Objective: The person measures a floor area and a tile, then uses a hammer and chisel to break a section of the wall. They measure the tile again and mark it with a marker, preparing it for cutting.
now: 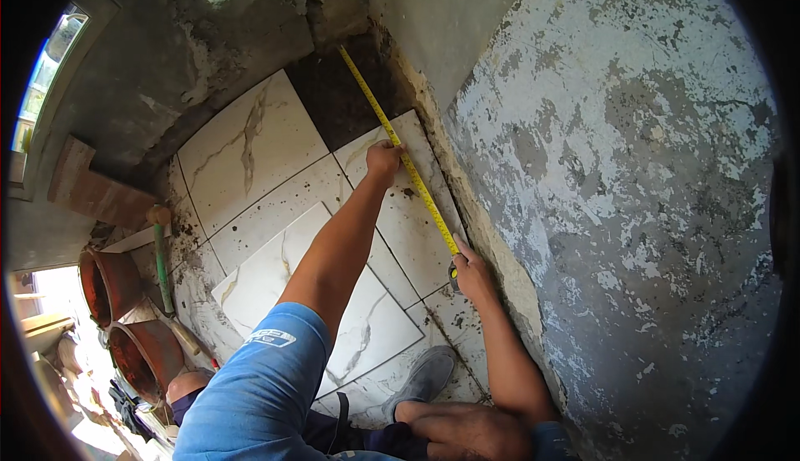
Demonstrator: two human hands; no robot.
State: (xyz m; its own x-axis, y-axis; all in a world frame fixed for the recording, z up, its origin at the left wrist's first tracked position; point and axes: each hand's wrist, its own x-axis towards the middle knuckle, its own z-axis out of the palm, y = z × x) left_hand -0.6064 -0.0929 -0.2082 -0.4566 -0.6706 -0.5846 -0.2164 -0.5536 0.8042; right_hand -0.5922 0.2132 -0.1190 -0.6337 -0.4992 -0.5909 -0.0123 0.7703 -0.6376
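A yellow tape measure blade (429, 201) is drawn out along the wall, over marble-patterned tiles, with its far end at the dark untiled corner (337, 98). My left hand (384, 162) is closed, its fingers gripping the blade partway along. Nearer to me, my right hand (473, 276) is wrapped around the tape measure's case (454, 273), which it partly hides. Under the blade lies a narrower white tile (371, 146) beside the wall. A loose white tile (367, 328) rests askew on the laid tiles, below my left forearm.
A rough wall with peeling paint (617, 211) rises close on the right. To the left lie a green-handled mallet (162, 265), two reddish buckets (112, 286) and a brown board (87, 186). My grey shoe (427, 378) is beside the loose tile.
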